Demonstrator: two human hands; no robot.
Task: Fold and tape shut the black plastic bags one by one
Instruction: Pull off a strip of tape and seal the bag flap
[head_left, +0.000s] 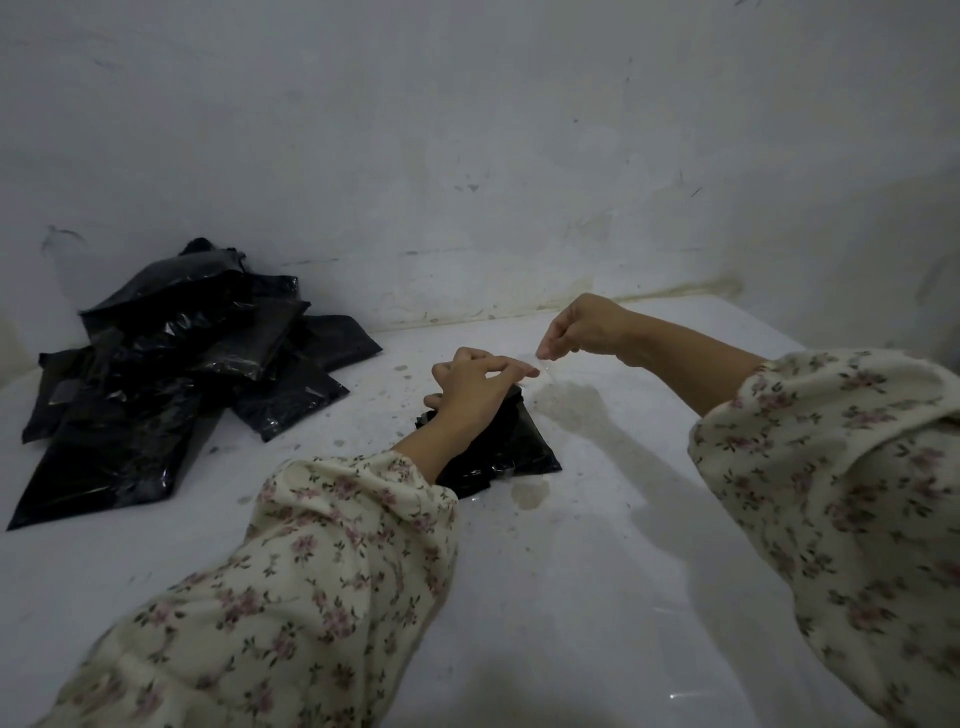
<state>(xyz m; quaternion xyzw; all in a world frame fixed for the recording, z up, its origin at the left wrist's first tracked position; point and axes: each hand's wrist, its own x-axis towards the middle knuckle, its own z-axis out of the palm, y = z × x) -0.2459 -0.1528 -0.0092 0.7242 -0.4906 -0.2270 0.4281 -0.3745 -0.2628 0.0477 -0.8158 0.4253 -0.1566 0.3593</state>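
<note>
A folded black plastic bag (511, 447) lies on the white surface in the middle of the view. My left hand (475, 384) rests on its far end, and its forefinger and thumb pinch one end of a clear strip of tape (543, 366). My right hand (584, 327) hovers just right of it and above the surface, pinching the other end of the strip. The tape is thin and hard to make out. My left forearm hides much of the bag.
A pile of several black plastic bags (171, 374) lies at the left against the wall. The white surface (597, 545) carries stains and specks near the bag. A scuffed white wall (467, 156) closes off the back and right.
</note>
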